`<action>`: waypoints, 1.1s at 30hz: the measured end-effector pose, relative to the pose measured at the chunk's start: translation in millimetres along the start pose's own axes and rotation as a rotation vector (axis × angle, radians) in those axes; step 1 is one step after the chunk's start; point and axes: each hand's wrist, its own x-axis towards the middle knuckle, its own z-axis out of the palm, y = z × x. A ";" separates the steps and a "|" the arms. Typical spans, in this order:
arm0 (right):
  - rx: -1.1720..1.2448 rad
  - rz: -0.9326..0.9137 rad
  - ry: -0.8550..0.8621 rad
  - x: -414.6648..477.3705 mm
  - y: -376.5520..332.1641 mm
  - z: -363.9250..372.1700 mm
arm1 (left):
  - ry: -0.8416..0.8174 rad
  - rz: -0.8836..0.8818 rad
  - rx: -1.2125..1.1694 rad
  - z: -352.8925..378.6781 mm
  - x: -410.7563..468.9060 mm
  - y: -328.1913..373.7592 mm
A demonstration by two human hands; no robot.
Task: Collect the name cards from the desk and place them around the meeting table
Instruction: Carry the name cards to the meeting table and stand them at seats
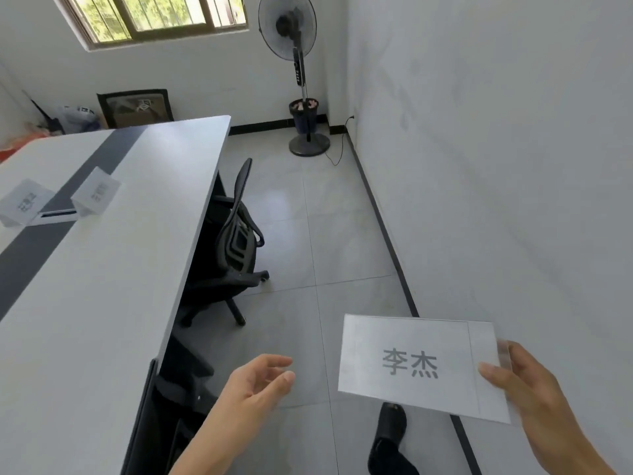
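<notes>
My right hand (541,402) grips a clear acrylic name card (418,365) by its right edge, printed face up, over the floor at the lower right. My left hand (257,382) is empty, fingers spread, just left of the card and beside the meeting table's long edge. The white meeting table (113,269) with a dark centre stripe fills the left side. Two more name cards stand on it by the stripe, one (97,193) right of the stripe and one (22,202) left of it.
A black office chair (236,241) is pushed under the table's right side, another chair base sits nearer me. A standing fan (298,73) and a bin occupy the far corner. A white wall runs along the right. My black-slippered foot (390,437) is on the tiled floor.
</notes>
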 end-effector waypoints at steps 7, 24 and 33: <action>-0.020 0.005 -0.040 199.7 -43.3 4.2 | 0.022 -0.042 -0.005 2.7 147.0 82.1; -0.035 0.055 -0.125 589.5 -137.1 134.0 | 0.169 -0.119 -0.103 -116.6 507.1 195.9; 0.011 0.057 0.023 768.2 -191.4 173.7 | 0.021 0.013 -0.022 -178.7 720.0 311.8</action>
